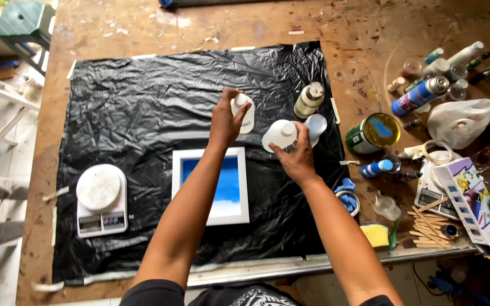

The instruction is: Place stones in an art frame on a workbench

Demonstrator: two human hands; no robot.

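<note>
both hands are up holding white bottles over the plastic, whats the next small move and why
Probably set one bottle down on the black plastic sheet. The left hand holds a small white bottle and the right hand a wider one, so neither is free, and both bottles look capped.

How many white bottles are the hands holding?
2. One white bottle is in the left hand, the other in the right hand, both above the black sheet. More bottles sit in the clutter at right.

Head camera looks steeply down (fairly near) at the worktable.
</note>
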